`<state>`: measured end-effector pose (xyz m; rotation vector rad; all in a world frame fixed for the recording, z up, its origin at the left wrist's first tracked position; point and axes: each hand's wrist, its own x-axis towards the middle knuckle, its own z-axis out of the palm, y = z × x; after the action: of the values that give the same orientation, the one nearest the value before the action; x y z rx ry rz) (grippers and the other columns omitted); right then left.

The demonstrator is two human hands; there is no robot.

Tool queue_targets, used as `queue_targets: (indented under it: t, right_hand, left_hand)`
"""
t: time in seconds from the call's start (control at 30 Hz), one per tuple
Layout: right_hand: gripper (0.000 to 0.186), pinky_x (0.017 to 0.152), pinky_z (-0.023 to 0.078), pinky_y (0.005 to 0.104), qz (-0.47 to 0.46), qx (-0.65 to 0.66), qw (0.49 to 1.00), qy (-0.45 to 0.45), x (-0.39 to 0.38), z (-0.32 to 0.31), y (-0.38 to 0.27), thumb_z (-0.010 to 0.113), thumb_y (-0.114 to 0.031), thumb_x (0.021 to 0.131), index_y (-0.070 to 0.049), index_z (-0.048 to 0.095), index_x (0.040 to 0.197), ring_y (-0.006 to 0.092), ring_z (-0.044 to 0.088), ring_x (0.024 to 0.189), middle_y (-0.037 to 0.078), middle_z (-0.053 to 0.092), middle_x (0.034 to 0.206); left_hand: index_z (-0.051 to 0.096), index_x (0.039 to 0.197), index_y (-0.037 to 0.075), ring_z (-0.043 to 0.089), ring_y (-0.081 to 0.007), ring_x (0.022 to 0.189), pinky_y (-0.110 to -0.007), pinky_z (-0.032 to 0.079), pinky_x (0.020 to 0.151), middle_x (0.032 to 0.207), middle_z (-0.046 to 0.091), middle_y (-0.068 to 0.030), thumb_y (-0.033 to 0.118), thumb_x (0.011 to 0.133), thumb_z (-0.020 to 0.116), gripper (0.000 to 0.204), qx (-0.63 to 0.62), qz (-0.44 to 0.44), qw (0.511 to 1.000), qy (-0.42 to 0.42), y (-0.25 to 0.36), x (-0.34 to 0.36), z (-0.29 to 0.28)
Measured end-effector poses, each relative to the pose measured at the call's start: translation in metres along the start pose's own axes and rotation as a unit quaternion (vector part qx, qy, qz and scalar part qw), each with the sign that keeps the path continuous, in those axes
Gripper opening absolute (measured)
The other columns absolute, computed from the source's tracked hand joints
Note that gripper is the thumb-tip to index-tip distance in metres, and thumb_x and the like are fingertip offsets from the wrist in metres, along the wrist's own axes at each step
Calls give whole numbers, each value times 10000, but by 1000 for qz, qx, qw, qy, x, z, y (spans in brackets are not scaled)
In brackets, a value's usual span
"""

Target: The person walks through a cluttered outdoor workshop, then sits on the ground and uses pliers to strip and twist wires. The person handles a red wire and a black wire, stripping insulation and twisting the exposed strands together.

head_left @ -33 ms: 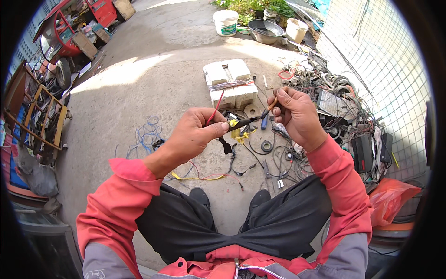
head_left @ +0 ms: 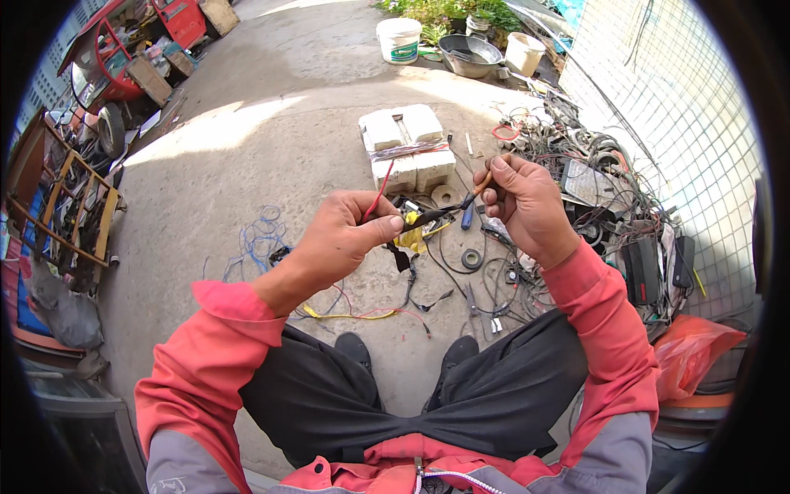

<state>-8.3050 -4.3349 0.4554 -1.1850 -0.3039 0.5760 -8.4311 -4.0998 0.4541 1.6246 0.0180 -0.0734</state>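
My left hand (head_left: 346, 232) pinches a black tape-wrapped wire (head_left: 428, 218) between thumb and fingers. A thin red wire (head_left: 381, 189) rises from this grip, and yellow material (head_left: 410, 239) shows below it. A black strip (head_left: 401, 259) dangles under the left fingers. My right hand (head_left: 527, 202) is closed on a slim orange-brown piece (head_left: 481, 184), whose dark end meets the wire's right end. Whether that piece is a tool or part of the wire is unclear. Both hands are raised above the ground, in front of my knees.
Beyond my hands stands a white foam block (head_left: 407, 148). A black tape roll (head_left: 471, 259), pliers (head_left: 471, 301) and a blue-handled tool (head_left: 467, 218) lie below. Tangled cables (head_left: 592, 177) pile along the right fence. Blue wires (head_left: 259, 239) lie left; buckets (head_left: 400, 41) stand far back.
The wire in my left hand has turned slightly, and the black strip and yellow material under it have shifted. Both hands keep nearly the same place and grip.
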Motion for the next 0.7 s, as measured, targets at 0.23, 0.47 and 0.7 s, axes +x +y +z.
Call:
queue_targets:
  t: [0.23,0.47,0.7]
  right_hand:
    - [225,618,541,224,-16,52,998,13,-1,3,-1,507,-201,998,11,575,964,84,593,691,66,634,855]
    - [244,585,542,200,-40,46,997,49,-2,4,-3,543,-233,982,6,584,960,80,612,663,70,650,853]
    - [260,555,540,194,-54,40,995,74,-2,6,-4,568,-257,969,-4,600,918,70,608,629,60,654,804]
  left_hand:
    - [636,831,23,356,-7,478,-200,235,430,586,485,69,143,886,659,135,-30,-23,998,52,-1,2,-4]
    - [630,827,26,368,-12,466,-201,241,418,583,499,58,133,880,659,123,-13,-33,998,58,-3,3,-6]
    - [628,810,28,361,-13,465,-206,234,415,586,500,58,111,873,653,108,-17,-30,997,68,-1,1,-5]
